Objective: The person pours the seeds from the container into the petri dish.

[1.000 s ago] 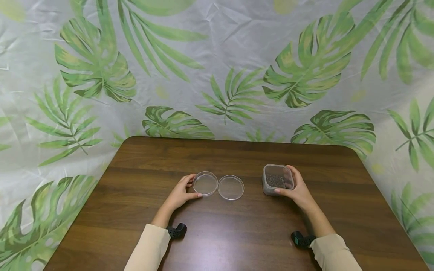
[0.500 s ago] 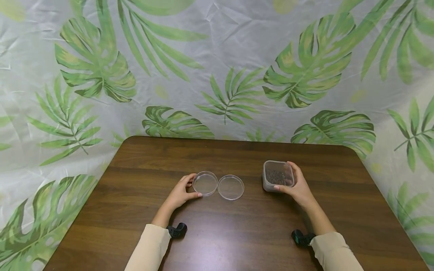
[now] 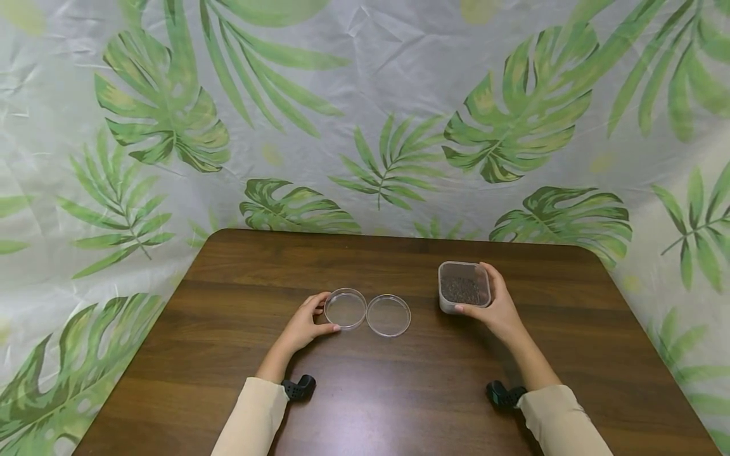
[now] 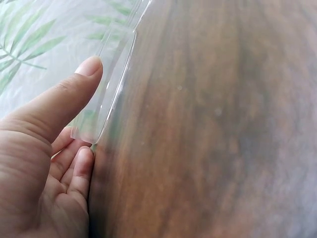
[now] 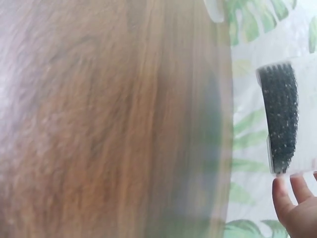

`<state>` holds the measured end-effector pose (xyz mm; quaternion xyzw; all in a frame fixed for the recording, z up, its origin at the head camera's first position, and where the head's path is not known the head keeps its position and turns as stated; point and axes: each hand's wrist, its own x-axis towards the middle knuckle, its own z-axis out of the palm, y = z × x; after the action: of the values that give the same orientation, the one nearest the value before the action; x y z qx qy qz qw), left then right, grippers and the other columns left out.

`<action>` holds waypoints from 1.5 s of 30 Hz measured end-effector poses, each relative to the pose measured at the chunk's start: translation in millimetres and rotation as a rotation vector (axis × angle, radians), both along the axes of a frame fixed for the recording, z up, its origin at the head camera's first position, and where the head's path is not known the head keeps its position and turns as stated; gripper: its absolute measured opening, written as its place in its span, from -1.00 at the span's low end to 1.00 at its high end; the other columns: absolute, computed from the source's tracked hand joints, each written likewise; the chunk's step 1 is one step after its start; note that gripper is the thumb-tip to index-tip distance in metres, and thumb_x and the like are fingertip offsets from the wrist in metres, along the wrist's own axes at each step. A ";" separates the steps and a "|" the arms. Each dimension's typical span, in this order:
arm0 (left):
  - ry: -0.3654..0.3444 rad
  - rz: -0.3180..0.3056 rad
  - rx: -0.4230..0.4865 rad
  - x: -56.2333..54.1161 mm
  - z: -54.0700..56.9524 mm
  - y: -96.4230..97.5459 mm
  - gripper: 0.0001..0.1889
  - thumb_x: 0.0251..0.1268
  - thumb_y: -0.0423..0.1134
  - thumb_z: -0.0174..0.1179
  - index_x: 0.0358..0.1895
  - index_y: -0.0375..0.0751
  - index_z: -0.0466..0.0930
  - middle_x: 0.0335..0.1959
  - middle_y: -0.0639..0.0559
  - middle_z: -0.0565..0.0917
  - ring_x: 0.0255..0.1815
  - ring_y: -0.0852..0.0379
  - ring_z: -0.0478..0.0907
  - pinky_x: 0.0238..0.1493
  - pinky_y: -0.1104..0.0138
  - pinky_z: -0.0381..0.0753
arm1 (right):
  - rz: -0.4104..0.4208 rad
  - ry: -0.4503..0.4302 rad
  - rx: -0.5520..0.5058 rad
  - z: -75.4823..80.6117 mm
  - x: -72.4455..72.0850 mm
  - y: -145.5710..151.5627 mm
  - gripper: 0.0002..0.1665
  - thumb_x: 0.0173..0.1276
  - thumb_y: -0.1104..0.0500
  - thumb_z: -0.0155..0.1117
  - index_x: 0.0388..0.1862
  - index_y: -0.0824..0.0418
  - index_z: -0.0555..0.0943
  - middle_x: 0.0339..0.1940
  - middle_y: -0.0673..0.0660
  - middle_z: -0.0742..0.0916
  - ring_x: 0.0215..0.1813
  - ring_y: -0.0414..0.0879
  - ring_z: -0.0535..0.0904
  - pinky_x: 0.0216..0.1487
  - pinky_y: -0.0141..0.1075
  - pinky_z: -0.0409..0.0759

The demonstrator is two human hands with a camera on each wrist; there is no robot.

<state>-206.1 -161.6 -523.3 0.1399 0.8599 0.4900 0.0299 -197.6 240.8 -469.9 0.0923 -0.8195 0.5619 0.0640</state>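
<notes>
A clear round petri dish (image 3: 345, 308) lies on the brown table, gripped at its left side by my left hand (image 3: 305, 324), thumb at the near edge and fingers at the far one. Right beside it lies a second clear round dish part (image 3: 389, 316), rim to rim. My right hand (image 3: 503, 310) holds a clear square plastic tub (image 3: 464, 289) from its right side, above the table. Dark, coarse granules (image 5: 280, 116) fill the lower part of the tub in the right wrist view. In the left wrist view, the thumb (image 4: 74, 91) rests along the petri dish wall.
The dark wood table (image 3: 399, 392) has rounded far corners. Behind it hangs a pale cloth (image 3: 393, 76) printed with green leaves. A black wrist camera (image 3: 299, 388) sits on the left wrist, another black wrist camera (image 3: 504, 396) on the right.
The right hand has raised the tub of granules and carried it a little farther away and slightly left. The left hand and both dish parts have stayed in place.
</notes>
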 end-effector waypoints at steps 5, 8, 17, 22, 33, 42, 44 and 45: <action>-0.004 0.000 0.003 -0.4 0.6 0.3 -0.20 -0.16 -0.19 0.43 0.25 -0.24 0.28 0.07 -0.10 0.40 0.04 -0.02 0.38 0.07 0.19 0.37 | -0.004 -0.003 0.012 23.0 8.4 -15.8 0.16 -0.10 0.28 0.49 0.39 0.18 -0.02 0.27 0.33 0.24 0.18 0.26 0.18 0.01 0.16 0.23; -0.005 0.000 0.004 -0.3 0.6 0.2 -0.20 -0.16 -0.19 0.43 0.25 -0.24 0.28 0.08 -0.10 0.40 0.04 -0.02 0.38 0.08 0.19 0.37 | 0.009 0.022 0.004 21.4 4.6 -19.5 0.17 -0.12 0.28 0.51 0.39 0.17 -0.01 0.26 0.31 0.26 0.18 0.23 0.19 0.02 0.13 0.23; 0.007 0.004 -0.001 0.0 0.0 0.0 -0.21 -0.17 -0.20 0.43 0.24 -0.25 0.30 0.07 -0.09 0.41 0.04 -0.01 0.37 0.07 0.19 0.37 | 0.021 0.059 0.004 15.2 -7.4 -28.1 0.20 -0.17 0.23 0.54 0.38 0.10 0.01 0.25 0.24 0.30 0.16 0.15 0.26 -0.01 0.05 0.32; 0.003 0.009 0.002 0.2 0.6 0.8 -0.20 -0.18 -0.19 0.44 0.25 -0.24 0.29 0.07 -0.09 0.41 0.04 -0.01 0.38 0.07 0.18 0.37 | 0.050 0.071 -0.039 32.3 -0.2 -43.1 0.17 -0.16 0.32 0.52 0.37 0.19 0.02 0.23 0.35 0.29 0.12 0.26 0.28 -0.05 0.09 0.34; -0.001 0.014 0.006 0.6 0.6 0.8 -0.20 -0.18 -0.19 0.44 0.24 -0.23 0.30 0.07 -0.09 0.41 0.03 -0.02 0.38 0.07 0.18 0.37 | 0.095 0.112 -0.084 42.7 0.5 -63.9 0.13 -0.20 0.43 0.49 0.33 0.30 0.06 0.19 0.44 0.30 0.11 0.33 0.27 -0.02 0.15 0.30; -0.007 0.015 0.009 1.2 2.0 0.9 -0.21 -0.18 -0.19 0.44 0.24 -0.23 0.30 0.07 -0.09 0.41 0.03 -0.02 0.38 0.08 0.17 0.37 | 0.042 0.151 0.069 19.3 -17.3 -67.1 0.20 -0.29 0.19 0.60 0.35 0.08 0.14 0.24 0.29 0.30 0.16 0.19 0.22 0.05 0.09 0.24; -0.009 0.016 0.011 1.3 2.0 0.8 -0.20 -0.18 -0.19 0.44 0.24 -0.23 0.30 0.07 -0.09 0.41 0.03 -0.03 0.38 0.08 0.17 0.36 | 0.031 0.149 0.099 17.7 -19.0 -69.6 0.21 -0.31 0.12 0.61 0.35 0.01 0.14 0.24 0.24 0.31 0.16 0.14 0.21 0.04 0.07 0.25; -0.010 0.017 0.013 1.3 2.0 0.8 -0.20 -0.18 -0.19 0.44 0.24 -0.23 0.30 0.07 -0.09 0.41 0.03 -0.03 0.38 0.08 0.17 0.36 | 0.028 0.147 0.112 17.4 -19.3 -71.1 0.21 -0.31 0.09 0.61 0.35 -0.03 0.14 0.24 0.21 0.32 0.15 0.11 0.20 0.03 0.06 0.25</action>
<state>-204.8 -160.8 -521.3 0.1304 0.8578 0.4964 0.0293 -216.9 169.7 -452.5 0.1479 -0.8414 0.5078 0.1107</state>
